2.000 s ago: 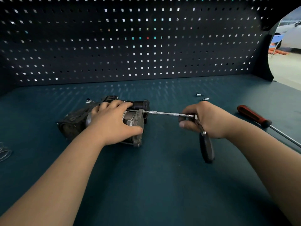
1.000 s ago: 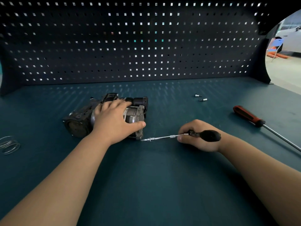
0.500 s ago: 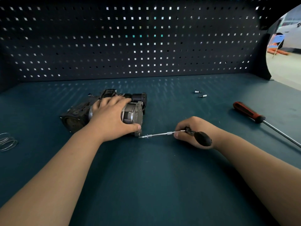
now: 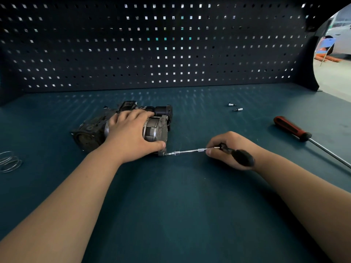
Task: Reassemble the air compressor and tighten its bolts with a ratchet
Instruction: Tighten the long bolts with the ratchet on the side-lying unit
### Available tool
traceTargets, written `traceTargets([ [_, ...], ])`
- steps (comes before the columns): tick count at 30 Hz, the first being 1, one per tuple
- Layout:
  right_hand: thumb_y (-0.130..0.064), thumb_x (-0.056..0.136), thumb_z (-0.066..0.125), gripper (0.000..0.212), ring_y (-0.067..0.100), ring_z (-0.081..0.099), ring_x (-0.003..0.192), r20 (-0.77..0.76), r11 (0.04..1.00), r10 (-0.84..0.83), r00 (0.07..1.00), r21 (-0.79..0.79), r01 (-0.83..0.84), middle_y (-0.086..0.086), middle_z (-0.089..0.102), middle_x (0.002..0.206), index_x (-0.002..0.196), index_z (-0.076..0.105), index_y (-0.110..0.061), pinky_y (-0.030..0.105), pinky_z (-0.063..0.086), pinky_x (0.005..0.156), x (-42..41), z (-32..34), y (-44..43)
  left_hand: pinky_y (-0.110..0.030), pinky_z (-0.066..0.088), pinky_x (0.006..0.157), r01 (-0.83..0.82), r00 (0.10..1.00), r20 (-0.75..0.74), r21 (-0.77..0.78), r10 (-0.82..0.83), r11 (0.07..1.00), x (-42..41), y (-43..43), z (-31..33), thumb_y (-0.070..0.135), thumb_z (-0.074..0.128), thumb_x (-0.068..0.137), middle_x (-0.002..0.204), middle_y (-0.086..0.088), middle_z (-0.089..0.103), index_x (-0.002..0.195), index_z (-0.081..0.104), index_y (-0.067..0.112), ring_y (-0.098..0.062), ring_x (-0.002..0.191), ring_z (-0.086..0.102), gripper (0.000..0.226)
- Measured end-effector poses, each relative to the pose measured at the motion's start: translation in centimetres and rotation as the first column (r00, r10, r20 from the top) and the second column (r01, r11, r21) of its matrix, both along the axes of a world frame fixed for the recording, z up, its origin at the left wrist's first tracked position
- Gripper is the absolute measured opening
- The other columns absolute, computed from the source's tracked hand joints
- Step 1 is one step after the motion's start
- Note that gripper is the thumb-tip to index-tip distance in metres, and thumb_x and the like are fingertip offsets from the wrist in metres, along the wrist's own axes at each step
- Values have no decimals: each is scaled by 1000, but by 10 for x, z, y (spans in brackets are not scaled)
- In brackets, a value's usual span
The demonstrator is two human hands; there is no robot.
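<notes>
The air compressor (image 4: 89, 131), a dark grey metal block with a silver motor end, lies on its side left of centre on the blue-green bench. My left hand (image 4: 131, 135) is clamped over its top, thumb at the lower right corner. My right hand (image 4: 228, 150) grips the ratchet (image 4: 241, 157) by its black handle. The ratchet's thin silver extension (image 4: 187, 151) runs left, its tip set against a bolt at the compressor's lower right corner.
Two small silver bits (image 4: 234, 107) lie further back on the right. A red-handled screwdriver (image 4: 290, 128) lies at the right, its shaft pointing to the bench edge. Wire coils (image 4: 8, 161) sit at the left edge. A perforated panel (image 4: 152, 54) closes the back.
The ratchet went from an upper bolt on the compressor's end down to the lower right corner. Since then the black handle has swung downward in my right hand. My left hand kept its grip.
</notes>
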State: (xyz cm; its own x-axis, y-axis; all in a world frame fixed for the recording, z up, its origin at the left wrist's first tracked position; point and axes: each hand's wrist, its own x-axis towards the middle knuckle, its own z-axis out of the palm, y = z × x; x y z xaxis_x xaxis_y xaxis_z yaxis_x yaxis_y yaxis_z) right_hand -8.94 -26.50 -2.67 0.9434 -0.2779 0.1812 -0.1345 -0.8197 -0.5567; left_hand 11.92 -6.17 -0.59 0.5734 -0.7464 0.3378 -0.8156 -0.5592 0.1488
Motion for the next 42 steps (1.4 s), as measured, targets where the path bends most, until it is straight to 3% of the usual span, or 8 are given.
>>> traceTargets([
  [5, -28, 91, 61, 11, 16, 60, 73, 84, 896, 105, 991, -440, -58, -10, 64, 84, 95, 66, -20, 31, 48, 64, -5, -1, 4, -46, 13, 112, 2, 1000, -5, -38, -2, 999, -1, 0, -1, 77, 60, 58, 142, 11, 39, 131, 37, 39, -20, 134, 27, 85],
  [18, -54, 88, 50, 36, 22, 58, 72, -70, 876, 62, 996, -474, -88, -5, 63, 75, 90, 61, -20, 34, 47, 65, -5, -8, 12, -45, 13, 111, -25, 1000, -4, -53, 25, 998, -3, -2, -2, 78, 55, 55, 142, 10, 39, 130, 38, 38, -19, 131, 26, 87],
  [23, -46, 89, 59, 30, 9, 48, 54, -108, 959, 3, 994, -281, -33, -9, 49, 56, 65, 47, -33, 25, 36, 52, -5, -3, 15, -48, 12, 111, -36, 998, 49, -41, 38, 998, -5, -4, -4, 85, 49, 56, 147, 6, 35, 138, 34, 36, -24, 134, 24, 96],
  [28, -44, 91, 60, 36, 5, 41, 47, -174, 999, 1, 985, 54, 8, -7, 47, 51, 61, 58, -23, 20, 33, 48, -2, 9, 11, -47, 12, 112, -56, 998, 27, -32, 57, 998, -3, -10, -1, 79, 49, 62, 146, 6, 34, 141, 33, 37, -24, 134, 23, 91],
  [35, -31, 94, 57, 35, 13, 29, 37, -301, 844, 114, 947, 532, 68, -2, 37, 44, 66, 54, -9, 19, 23, 39, 1, 17, 11, -45, 11, 112, -67, 996, 50, -40, 69, 997, -3, -10, -3, 77, 51, 64, 146, 7, 34, 141, 33, 38, -22, 134, 23, 89],
  [37, -36, 93, 59, 34, 14, 41, 42, -309, 917, 75, 948, 395, 57, -4, 46, 48, 65, 58, -16, 23, 32, 43, -3, 17, 15, -46, 12, 112, -72, 995, 61, -42, 75, 996, -4, -9, -5, 77, 52, 63, 145, 7, 34, 141, 33, 38, -23, 133, 23, 89],
  [39, -44, 93, 55, 32, 18, 57, 62, -308, 996, 17, 951, -77, -43, -4, 59, 64, 74, 58, -19, 30, 42, 55, -6, 15, 18, -46, 12, 112, -76, 994, 72, -48, 80, 996, -5, -8, -8, 78, 51, 61, 145, 7, 33, 140, 33, 39, -22, 131, 23, 90],
  [42, -46, 97, 40, 25, 24, 61, 90, -191, 716, -38, 981, -690, -106, -5, 60, 100, 103, 53, -25, 31, 39, 65, -5, 10, 16, -45, 12, 112, -79, 994, 71, -65, 84, 995, -6, -7, -9, 77, 52, 61, 145, 8, 34, 140, 34, 40, -22, 131, 23, 89],
])
